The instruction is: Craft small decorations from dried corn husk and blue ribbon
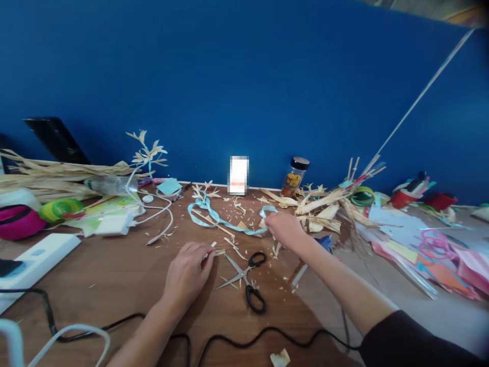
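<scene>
My left hand [188, 267] is closed in a pinch, low over the desk, on a small strip of dried husk [219, 252]. Farther out to the right, my right hand [286, 230] reaches to the light blue paper tape [250, 232], its fingers closed at the tape's coiled end. The tape trails leftward in a loop beside a small husk flower [205, 191]. Between my hands, nearer to me, lie open scissors [242, 275] with black handles. My right fingertips are partly hidden.
Husk scraps litter the desk [126, 285]. Behind stand a jar [294, 177] with a black lid and a blurred bright phone-like rectangle [239, 176]. Dried husks [321, 209] lie right; a power strip [42, 265] is left. A black cable [237, 344] crosses the front.
</scene>
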Demonstrator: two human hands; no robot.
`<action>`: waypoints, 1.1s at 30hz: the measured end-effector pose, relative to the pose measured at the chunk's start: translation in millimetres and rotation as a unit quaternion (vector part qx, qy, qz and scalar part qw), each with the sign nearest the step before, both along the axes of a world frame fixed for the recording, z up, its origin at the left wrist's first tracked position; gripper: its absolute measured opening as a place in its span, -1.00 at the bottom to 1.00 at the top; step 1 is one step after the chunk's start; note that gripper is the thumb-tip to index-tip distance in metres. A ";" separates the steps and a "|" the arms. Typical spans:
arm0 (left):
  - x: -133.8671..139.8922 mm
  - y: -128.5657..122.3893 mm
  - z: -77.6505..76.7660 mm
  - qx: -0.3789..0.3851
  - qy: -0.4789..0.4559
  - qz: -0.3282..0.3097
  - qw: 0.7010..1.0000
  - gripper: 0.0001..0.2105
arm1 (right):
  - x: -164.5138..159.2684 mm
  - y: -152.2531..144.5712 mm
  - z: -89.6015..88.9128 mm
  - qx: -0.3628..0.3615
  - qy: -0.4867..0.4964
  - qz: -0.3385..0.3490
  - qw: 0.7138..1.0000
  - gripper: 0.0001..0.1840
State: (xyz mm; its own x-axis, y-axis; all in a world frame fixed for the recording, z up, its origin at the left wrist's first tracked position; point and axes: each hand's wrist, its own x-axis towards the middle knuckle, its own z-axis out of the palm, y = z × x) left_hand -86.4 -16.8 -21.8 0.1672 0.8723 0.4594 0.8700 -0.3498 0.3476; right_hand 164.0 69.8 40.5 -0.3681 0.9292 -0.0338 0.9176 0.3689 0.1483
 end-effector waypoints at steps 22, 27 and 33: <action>1.1 -5.0 1.8 0.013 0.008 0.040 0.999 -0.83 | -16.7 -10.2 1.8 -0.015 0.033 0.018 0.999 -0.78; 1.8 -4.4 2.6 0.005 0.022 0.037 0.999 -0.82 | -24.9 -13.1 -12.2 -0.043 0.024 0.008 0.999 -0.81; 1.8 -4.7 2.5 0.020 0.011 0.065 0.998 -0.80 | -30.2 -12.9 -19.3 -0.051 0.037 -0.002 0.998 -0.78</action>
